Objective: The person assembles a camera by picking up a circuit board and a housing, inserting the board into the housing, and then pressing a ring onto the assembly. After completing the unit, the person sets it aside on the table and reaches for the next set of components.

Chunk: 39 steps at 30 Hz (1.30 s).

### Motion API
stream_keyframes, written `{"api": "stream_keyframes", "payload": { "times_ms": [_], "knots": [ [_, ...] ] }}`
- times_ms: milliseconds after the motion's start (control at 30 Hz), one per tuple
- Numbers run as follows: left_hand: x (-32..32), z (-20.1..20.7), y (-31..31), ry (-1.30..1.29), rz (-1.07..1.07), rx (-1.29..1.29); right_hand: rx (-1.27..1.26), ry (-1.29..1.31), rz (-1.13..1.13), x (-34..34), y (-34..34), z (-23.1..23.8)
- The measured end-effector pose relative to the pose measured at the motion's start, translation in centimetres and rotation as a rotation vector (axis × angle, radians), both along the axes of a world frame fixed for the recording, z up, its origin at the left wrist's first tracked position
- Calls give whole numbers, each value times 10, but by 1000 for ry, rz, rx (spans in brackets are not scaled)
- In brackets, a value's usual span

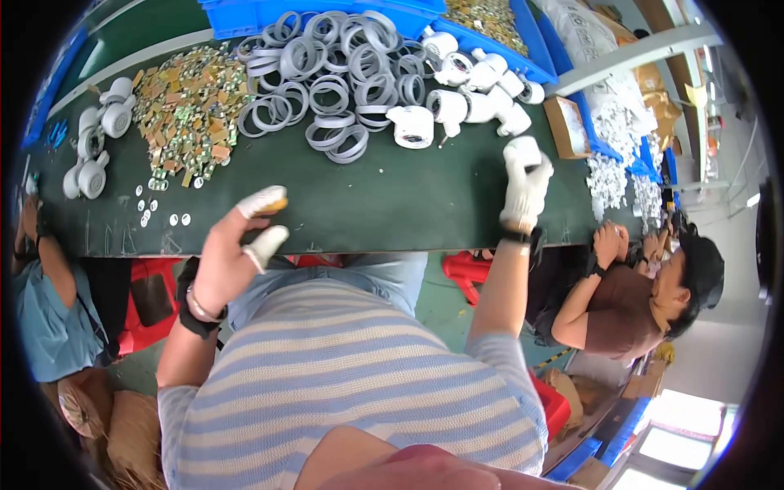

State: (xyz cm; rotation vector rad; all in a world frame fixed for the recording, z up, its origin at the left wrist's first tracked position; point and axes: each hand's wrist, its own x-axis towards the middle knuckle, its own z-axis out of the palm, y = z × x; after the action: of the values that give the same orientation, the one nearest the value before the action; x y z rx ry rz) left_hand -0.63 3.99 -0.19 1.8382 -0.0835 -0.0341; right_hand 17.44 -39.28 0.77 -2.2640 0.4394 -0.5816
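My left hand (232,255) hovers over the table's near edge, left of the middle. White finger covers sit on its thumb and a fingertip; the fingers are apart and hold nothing. At the right, my right hand (524,192) wears a white glove and grips a white plastic housing (523,150) between its fingers; part of the piece is hidden by the glove. Just beyond it lies a cluster of similar white housings (411,128) with round openings. A heap of grey plastic rings (328,96) lies beside them at the far middle of the green table (351,204).
Small circuit boards (192,106) are piled at the far left, near white-grey housings (91,175) and small white discs (174,220). Blue bins (322,15) line the back. A cardboard box (567,127) and small white parts (606,184) are at the right. Co-workers sit on both sides.
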Motion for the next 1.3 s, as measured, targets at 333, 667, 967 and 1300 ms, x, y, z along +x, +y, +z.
{"api": "stream_keyframes", "payload": {
  "times_ms": [333, 667, 967, 1300],
  "knots": [
    [17, -25, -34, -532, 107, -3, 139, 62, 1346, -89, 180, 17],
    [1, 8, -9, 231, 234, -849, -563, -291, 969, -38, 154, -13],
    [12, 6, -10, -277, -147, 46, -450, -183, 1099, -98, 147, 31],
    [18, 27, -8, -394, -396, 496, 780, 521, 1325, -88, 134, 21]
  ]
}}
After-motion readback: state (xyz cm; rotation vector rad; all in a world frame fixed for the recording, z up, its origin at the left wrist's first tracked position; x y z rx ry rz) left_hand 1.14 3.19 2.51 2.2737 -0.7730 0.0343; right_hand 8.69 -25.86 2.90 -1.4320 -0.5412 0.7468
